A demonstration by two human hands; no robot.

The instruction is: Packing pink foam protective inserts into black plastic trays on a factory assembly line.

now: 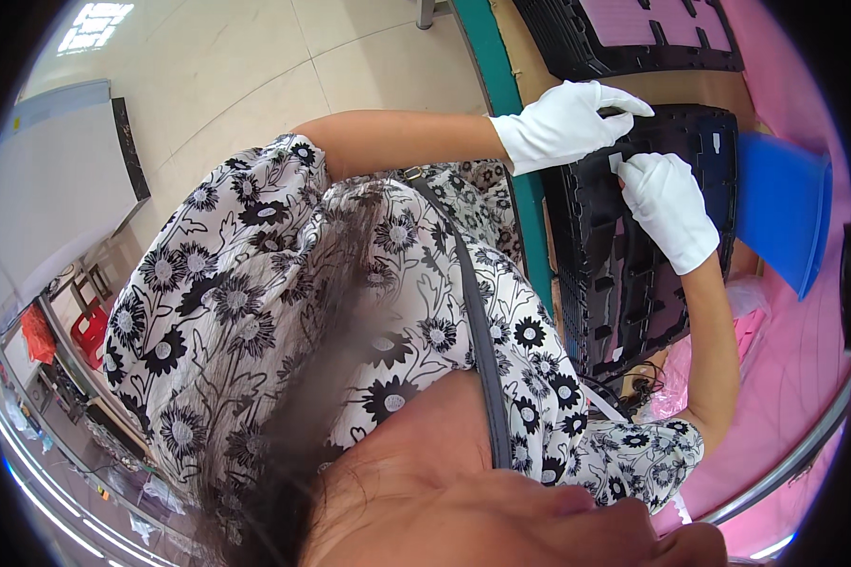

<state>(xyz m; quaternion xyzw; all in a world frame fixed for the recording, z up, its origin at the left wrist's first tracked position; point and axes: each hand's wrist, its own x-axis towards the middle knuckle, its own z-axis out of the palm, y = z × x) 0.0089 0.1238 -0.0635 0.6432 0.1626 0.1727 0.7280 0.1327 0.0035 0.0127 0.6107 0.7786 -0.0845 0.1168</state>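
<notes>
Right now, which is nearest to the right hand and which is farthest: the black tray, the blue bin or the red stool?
From the right hand:
1. Black tray: right under the hand, on the table.
2. Blue bin: just past the tray, at the right.
3. Red stool: far off on the floor, at the left.

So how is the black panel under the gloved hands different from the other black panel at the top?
The nearer black panel has the left hand and right hand on it; nobody touches the far black panel. The far black panel shows big pink patches through its openings; the nearer black panel looks mostly dark, with small white tabs. Both are black and full of cut-outs.
</notes>
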